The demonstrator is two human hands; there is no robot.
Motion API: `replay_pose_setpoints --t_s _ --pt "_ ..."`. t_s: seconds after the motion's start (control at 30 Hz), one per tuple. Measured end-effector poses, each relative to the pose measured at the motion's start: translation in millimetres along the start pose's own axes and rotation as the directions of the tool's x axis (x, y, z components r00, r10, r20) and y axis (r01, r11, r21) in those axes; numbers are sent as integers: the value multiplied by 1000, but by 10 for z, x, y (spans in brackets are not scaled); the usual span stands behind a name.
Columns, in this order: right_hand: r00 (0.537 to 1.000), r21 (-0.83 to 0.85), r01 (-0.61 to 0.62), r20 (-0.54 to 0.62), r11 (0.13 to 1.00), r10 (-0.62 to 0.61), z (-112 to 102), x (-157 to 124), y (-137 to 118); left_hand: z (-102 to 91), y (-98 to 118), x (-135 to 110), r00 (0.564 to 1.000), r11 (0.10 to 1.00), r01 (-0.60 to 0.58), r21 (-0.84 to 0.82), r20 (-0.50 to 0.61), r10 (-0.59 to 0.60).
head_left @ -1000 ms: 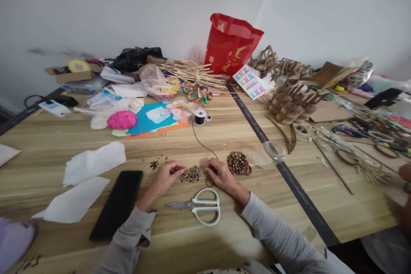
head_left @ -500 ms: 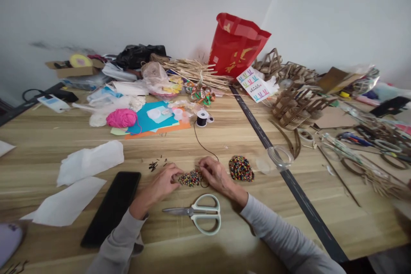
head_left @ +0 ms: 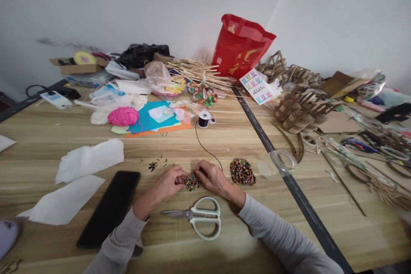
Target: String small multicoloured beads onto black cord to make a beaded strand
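Observation:
My left hand (head_left: 168, 183) and my right hand (head_left: 210, 176) are pressed together around a small beaded piece (head_left: 192, 180) of many colours on the wooden table (head_left: 224, 137); both have their fingers pinched on it. A thin black cord (head_left: 205, 149) runs from my right hand back to a black spool (head_left: 203, 118). To the right lies a flat round beaded piece (head_left: 242, 171). White-handled scissors (head_left: 199, 216) rest just in front of my hands.
A black phone (head_left: 111, 207) and white paper sheets (head_left: 90, 158) lie at left. Pink yarn (head_left: 123, 116), coloured paper, a red bag (head_left: 240, 47) and wooden sticks crowd the back. A clear tape roll (head_left: 283, 160) and cardboard strips lie right of a black seam.
My two hands have closed in on the small beaded piece, which now looks bunched tighter between the fingers. The view has shifted slightly.

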State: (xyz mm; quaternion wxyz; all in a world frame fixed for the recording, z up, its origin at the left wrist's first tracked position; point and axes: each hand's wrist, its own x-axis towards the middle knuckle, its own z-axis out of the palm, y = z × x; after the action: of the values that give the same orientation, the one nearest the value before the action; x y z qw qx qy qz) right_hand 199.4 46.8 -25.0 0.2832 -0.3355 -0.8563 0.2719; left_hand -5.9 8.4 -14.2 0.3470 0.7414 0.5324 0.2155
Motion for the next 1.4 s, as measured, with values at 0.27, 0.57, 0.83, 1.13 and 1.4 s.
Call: replay_pose_setpoints --t_s 0.27,0.57,0.83,1.13,1.4 --pt "984 242 -168 -11 956 176 -15 51 74 -123 165 -5 998 998 63 -17 -2 -63" --pt "953 483 -239 -48 842 298 0 -47 65 -53 227 -16 999 998 -7 62 -43 10" --pt "972 339 -170 -98 925 215 -74 -311 -38 72 262 -134 988 977 -151 152 47 145" --pt "985 287 -109 -100 952 143 -70 -364 -41 228 251 -116 978 944 -207 256 27 207" --pt "992 262 -37 -107 964 67 -48 -370 -39 189 293 -104 983 975 -175 136 -37 181"
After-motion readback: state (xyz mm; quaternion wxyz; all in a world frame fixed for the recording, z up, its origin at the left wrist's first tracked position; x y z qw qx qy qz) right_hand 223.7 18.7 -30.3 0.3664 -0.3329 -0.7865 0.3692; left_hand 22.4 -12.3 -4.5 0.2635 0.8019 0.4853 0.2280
